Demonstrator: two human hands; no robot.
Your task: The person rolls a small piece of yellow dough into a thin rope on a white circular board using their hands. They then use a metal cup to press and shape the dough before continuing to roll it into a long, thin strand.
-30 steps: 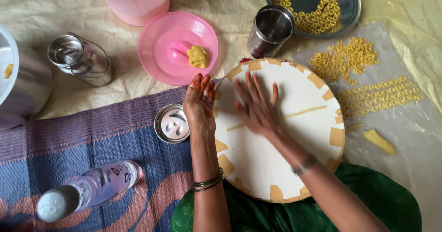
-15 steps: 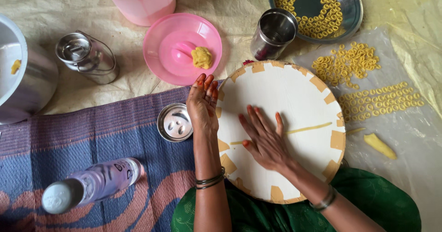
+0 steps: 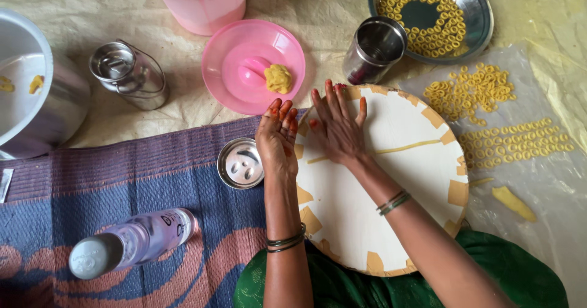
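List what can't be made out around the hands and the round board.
All head view:
- Dough strand: its middle is hidden under the right hand.
- Round board: near edge hidden by both forearms.
- Steel cup: inside too dark to tell.
- Large pot: cut off by left edge.
- Left hand: palm faces down, unseen.

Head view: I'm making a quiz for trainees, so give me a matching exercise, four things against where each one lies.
Things:
1. dough lump
2. dough strand
3. small steel bowl
4. dough rings

Places:
A. on the woven mat
B. in the steel plate
C. on the pink lid
D. on the round board

Pairs: 1-C, 2-D, 3-A, 4-B
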